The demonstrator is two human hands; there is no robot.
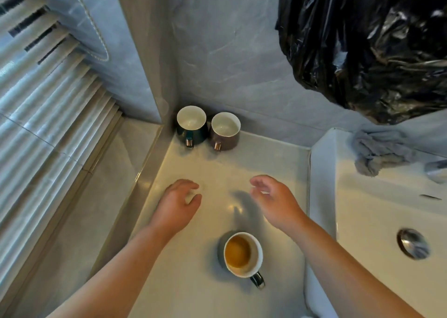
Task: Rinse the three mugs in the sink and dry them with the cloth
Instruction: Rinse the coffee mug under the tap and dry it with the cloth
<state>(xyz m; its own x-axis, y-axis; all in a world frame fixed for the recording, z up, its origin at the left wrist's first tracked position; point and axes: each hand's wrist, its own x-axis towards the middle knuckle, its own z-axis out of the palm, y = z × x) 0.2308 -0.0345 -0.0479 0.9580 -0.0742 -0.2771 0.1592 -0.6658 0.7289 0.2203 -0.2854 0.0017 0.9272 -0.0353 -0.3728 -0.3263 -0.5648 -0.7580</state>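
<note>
Left hand [177, 202], right hand [273, 198]: loosely curled, empty. Mug [242, 254] at 6 o'clock looks glazed, rigid, chippable; grip its handle [257, 280].

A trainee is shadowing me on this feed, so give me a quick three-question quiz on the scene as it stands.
1. True or false: neither the left hand nor the right hand holds a mug.
2. Where does the grey cloth lie? A) on the counter between the hands B) on the back rim of the sink C) over the drain plug
3. Fill in: the mug with brown liquid stands ___ to the person than the green mug and the brown mug by the wall.
Key: 1 true; 2 B; 3 nearer.
</note>
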